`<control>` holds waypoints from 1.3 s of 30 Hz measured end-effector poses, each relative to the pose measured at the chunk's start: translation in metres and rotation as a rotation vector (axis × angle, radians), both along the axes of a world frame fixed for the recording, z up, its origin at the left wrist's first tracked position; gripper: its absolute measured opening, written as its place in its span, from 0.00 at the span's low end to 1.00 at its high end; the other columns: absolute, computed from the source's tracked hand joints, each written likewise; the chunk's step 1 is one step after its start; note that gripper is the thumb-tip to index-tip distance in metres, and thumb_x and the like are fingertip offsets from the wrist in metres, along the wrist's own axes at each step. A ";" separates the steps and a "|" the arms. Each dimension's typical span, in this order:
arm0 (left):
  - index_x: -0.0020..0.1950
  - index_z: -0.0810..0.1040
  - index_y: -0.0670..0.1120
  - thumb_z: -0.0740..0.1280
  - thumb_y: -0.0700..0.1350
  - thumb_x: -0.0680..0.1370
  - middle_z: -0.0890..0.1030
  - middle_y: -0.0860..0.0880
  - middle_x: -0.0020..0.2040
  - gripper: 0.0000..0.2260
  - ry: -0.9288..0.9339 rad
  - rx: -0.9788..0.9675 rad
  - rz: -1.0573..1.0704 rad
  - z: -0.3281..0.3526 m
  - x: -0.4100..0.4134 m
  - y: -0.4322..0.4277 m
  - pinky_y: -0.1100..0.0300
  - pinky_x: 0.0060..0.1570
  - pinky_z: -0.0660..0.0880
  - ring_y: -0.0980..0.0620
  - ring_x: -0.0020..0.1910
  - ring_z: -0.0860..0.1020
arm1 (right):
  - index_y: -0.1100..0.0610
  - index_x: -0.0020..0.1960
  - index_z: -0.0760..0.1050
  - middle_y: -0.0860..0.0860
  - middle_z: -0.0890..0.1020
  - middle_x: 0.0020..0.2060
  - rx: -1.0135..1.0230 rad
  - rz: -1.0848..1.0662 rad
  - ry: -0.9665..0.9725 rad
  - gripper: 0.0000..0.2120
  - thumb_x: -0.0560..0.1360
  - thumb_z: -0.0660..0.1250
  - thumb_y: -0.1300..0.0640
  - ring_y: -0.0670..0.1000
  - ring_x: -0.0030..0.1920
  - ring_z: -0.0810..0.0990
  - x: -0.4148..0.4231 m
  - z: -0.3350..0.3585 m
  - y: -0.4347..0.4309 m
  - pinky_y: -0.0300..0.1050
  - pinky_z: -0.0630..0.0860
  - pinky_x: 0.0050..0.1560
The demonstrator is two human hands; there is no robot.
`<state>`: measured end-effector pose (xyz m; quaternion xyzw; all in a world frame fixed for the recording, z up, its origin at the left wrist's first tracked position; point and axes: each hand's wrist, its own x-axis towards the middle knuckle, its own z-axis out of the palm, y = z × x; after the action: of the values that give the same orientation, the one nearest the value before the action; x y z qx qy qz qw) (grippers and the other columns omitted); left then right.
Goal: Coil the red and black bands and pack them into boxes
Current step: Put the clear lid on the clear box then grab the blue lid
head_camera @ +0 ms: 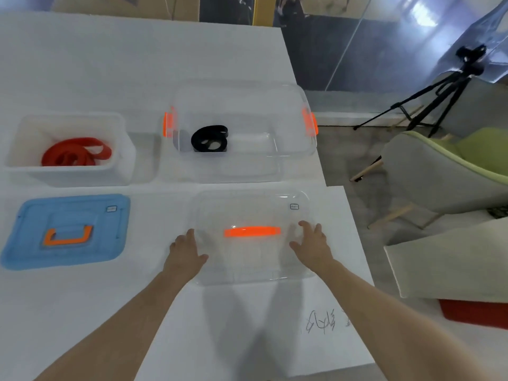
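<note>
The person leans over the white table (pixel 110 64) with both arms stretched to a clear plastic lid with an orange handle (pixel 247 210) lying flat near the table's right edge. The left hand (pixel 184 253) rests at its left edge and the right hand (pixel 310 244) at its right edge, both with fingers spread and fairly straight, touching the lid rather than curling around it. Just beyond the lid, the black band (pixel 210 138) sits coiled inside a clear plastic box with orange latches (pixel 288 149). To the left, the red band (pixel 75 155) lies coiled in a white opaque box (pixel 71 176), with a blue lid (pixel 33 243) flat in front of it.
</note>
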<state>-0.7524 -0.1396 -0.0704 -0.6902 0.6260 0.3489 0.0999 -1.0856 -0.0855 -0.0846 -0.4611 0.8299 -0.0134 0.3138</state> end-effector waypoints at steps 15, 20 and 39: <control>0.84 0.55 0.48 0.74 0.54 0.78 0.63 0.39 0.79 0.41 0.266 -0.031 0.358 0.038 -0.001 0.028 0.42 0.77 0.59 0.36 0.79 0.58 | 0.47 0.74 0.69 0.57 0.73 0.69 -0.130 -0.192 -0.057 0.29 0.76 0.72 0.44 0.62 0.68 0.70 0.010 0.025 0.036 0.58 0.74 0.62; 0.84 0.54 0.47 0.73 0.51 0.79 0.60 0.42 0.82 0.40 0.368 -0.188 0.357 0.076 0.014 0.048 0.42 0.79 0.55 0.38 0.81 0.56 | 0.48 0.74 0.70 0.57 0.74 0.71 -0.352 -0.222 -0.079 0.25 0.79 0.71 0.45 0.62 0.70 0.71 0.023 0.061 0.053 0.61 0.73 0.68; 0.82 0.60 0.45 0.68 0.50 0.82 0.64 0.41 0.81 0.32 0.418 -0.384 0.257 0.166 0.036 -0.091 0.44 0.77 0.59 0.38 0.80 0.60 | 0.51 0.69 0.75 0.57 0.77 0.68 -0.562 -0.179 -0.034 0.19 0.80 0.69 0.47 0.63 0.72 0.69 0.028 0.166 -0.093 0.60 0.71 0.69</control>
<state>-0.7166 -0.2307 0.0953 -0.6834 0.5951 0.3682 -0.2081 -1.0573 -0.1786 0.0813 -0.4547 0.8256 -0.2780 0.1852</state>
